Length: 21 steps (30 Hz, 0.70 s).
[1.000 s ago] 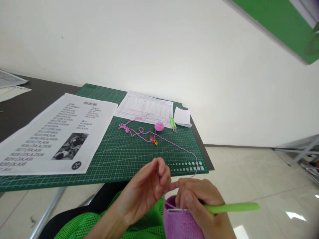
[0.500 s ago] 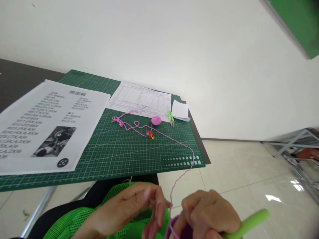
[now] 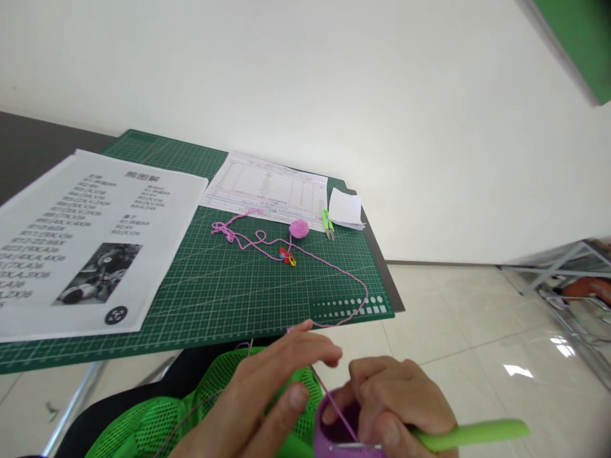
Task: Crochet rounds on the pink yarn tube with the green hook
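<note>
Here, two hands (image 3: 252, 389) (image 3: 405, 395), one hook (image 3: 472, 435), one yarn ball (image 3: 299, 229).

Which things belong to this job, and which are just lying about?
In use:
green-handled hook, in right hand
purple piece
pink yarn, at left hand
yarn ball

Seemingly idle:
green snips
coloured clips
printed sheet
printed form
paper stack

One hand spread, one curled
Left hand (image 3: 243, 404) reaches forward, thumb apart; right hand (image 3: 401, 399) bends its fingers inward.
</note>
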### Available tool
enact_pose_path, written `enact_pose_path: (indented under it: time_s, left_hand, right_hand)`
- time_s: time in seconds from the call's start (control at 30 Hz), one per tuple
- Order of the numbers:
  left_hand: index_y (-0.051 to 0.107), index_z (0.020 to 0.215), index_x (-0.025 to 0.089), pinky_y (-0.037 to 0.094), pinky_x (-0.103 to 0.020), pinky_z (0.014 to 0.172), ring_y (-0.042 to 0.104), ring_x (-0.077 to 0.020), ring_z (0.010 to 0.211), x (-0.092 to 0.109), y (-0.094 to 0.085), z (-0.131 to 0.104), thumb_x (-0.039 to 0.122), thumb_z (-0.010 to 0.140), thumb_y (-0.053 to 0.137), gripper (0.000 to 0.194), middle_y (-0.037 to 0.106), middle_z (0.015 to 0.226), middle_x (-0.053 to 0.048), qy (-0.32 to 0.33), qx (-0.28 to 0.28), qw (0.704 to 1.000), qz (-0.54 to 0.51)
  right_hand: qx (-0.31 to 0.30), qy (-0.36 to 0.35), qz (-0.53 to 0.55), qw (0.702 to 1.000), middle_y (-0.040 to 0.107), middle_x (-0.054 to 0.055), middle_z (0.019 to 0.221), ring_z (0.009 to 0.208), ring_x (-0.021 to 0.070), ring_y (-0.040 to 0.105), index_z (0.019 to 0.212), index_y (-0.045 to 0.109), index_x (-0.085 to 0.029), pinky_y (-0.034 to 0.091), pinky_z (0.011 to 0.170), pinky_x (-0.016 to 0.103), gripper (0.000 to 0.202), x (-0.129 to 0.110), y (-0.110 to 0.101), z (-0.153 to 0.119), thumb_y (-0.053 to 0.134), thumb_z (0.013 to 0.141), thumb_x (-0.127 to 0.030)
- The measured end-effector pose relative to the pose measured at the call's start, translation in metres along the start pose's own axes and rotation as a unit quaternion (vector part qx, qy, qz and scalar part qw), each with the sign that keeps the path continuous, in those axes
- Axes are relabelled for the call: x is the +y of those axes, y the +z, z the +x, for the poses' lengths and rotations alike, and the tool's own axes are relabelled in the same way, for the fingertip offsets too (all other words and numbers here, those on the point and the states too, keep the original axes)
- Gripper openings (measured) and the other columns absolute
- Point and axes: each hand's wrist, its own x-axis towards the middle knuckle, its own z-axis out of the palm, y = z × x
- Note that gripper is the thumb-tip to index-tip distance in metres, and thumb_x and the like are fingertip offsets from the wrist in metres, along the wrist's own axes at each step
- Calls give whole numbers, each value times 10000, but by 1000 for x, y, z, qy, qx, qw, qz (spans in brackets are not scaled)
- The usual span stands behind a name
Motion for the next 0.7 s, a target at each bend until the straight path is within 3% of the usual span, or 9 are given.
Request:
enact_pose_path:
  time_s: [0.03,0.1,0.17,0.23,0.3,0.4,0.5,0.6,0.7]
  left_hand:
    - [773,1125,278,197,-294,1162,564,-253,1161,0,-1,-2,177,861,679,298,738,1181,-41,16,-20,991,128]
    - [802,1055,284,277,-340,1095,603,-265,1012,0,-1,-3,140,854,672,280,756,1023,-63,30,-34,974,222]
    - [825,878,262,414,-329,874,576,-231,791,0,0,0,184,867,664,179,688,802,-60,25,-27,980,193]
    - [787,709,233,413,-297,668,500,-192,661,-2,3,3,317,876,664,224,576,682,-31,11,-21,991,129]
    - [741,623,211,398,-270,607,461,-162,612,-5,7,6,448,863,654,348,508,626,-4,-17,-18,999,47]
    - [759,688,222,446,-222,678,526,-141,697,-8,13,6,444,869,651,306,550,684,7,-72,15,995,-73]
    - [804,855,292,459,-194,852,610,-131,911,-9,18,5,362,878,666,156,682,891,14,-98,55,984,-140]
    - [816,922,337,456,-188,915,628,-149,1053,-8,23,4,330,837,723,126,740,1066,32,-91,65,982,-149]
    - [821,937,343,476,-213,925,639,-187,1082,-6,28,5,292,782,783,168,768,1097,28,-65,60,988,-123]
  right_hand:
    - [-1,-3,-23,1000,551,-16,490,473,115,551,618,526,-213,472,449,230,394,-2,-1,2,447,966,-381]
    - [4,5,-93,996,621,6,543,500,132,576,637,550,-213,475,459,262,389,-4,-3,6,426,977,-355]
    - [26,-9,-142,990,661,9,569,503,134,604,642,551,-215,473,442,266,386,-3,-3,9,411,984,-328]
    - [45,-55,-149,986,652,-2,537,493,126,626,633,538,-211,475,420,243,378,-1,-2,11,409,980,-287]
    - [40,-69,-154,985,623,-12,500,501,122,638,633,535,-207,490,435,230,363,0,-2,10,417,972,-266]
    - [19,1,-195,981,638,5,563,626,151,679,680,568,-205,549,562,278,325,-2,-5,7,421,968,-246]
    - [46,5,-205,978,643,8,606,684,156,674,696,583,-200,554,605,291,282,-4,-8,4,446,941,-181]
    - [53,6,-204,977,659,21,644,692,154,658,693,584,-188,531,564,274,261,-5,-8,7,465,923,-159]
    - [67,-4,-200,977,573,-1,555,630,136,616,650,552,-188,501,530,257,307,-8,-4,14,460,942,-202]
